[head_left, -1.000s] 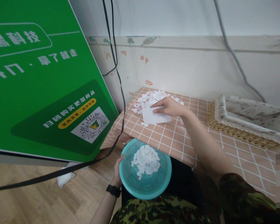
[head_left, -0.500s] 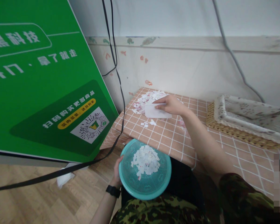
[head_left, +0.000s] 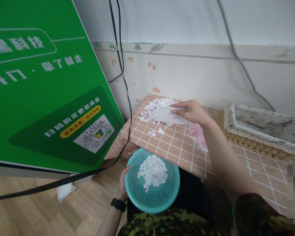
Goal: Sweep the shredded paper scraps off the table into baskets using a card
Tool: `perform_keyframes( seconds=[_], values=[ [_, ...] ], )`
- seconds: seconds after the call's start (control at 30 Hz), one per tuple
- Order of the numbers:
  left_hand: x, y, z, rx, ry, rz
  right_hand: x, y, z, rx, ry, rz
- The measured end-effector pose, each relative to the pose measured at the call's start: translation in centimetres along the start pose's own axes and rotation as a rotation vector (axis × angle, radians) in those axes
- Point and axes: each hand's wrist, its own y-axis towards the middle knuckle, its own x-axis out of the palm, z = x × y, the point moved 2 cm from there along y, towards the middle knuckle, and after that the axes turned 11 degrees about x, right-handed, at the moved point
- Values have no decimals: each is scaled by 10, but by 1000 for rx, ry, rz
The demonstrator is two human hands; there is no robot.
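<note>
Paper scraps form a heap in the middle of the teal basket; the teal basket is at the near side of the table, in front of the person's body, its far rim close to the table edge; the left hand grasps its left rim, thumb at the top, remaining fingers largely hidden; a dark wristwatch encircles the left wrist.

The right hand grasps the white card between thumb and fingers, at the card's far right part; the card is over the near right part of the scrap pile; contact between card and tabletop cannot be told; the scrap pile is on the far left of the table, near the wall; loose scraps are on the cloth at the near side of the pile; pink-and-white material is just left of the right forearm, partly covered by it.

A wicker basket with a patterned lining is on the table, to the right of the right hand; a green panel bearing white characters stands at the left.
</note>
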Motion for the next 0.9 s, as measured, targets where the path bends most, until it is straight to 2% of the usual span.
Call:
perform_keyframes(
  seconds=[0.13,0.23,0.3,0.4,0.57,0.67,0.8,0.9],
  values=[
    [-5,3,-2,2,-11,18,20,-43,-3,-5,-107,179],
    [-4,1,-2,-16,-19,9,40,-71,1,2,-229,220],
    [-1,-1,-2,-25,-21,-5,48,-83,4,-5,-261,193],
    [3,-4,-1,-28,-35,-18,49,-88,7,-20,-245,129],
    [3,-3,0,-47,-40,-5,44,-80,9,-28,-227,172],
    [2,-2,0,-33,-53,-31,49,-81,12,-20,-222,125],
    [-1,-1,-1,-22,-37,16,53,-94,13,-17,-166,55],
    [-1,-1,-1,-12,-20,38,51,-100,14,15,-81,121]
  ],
)
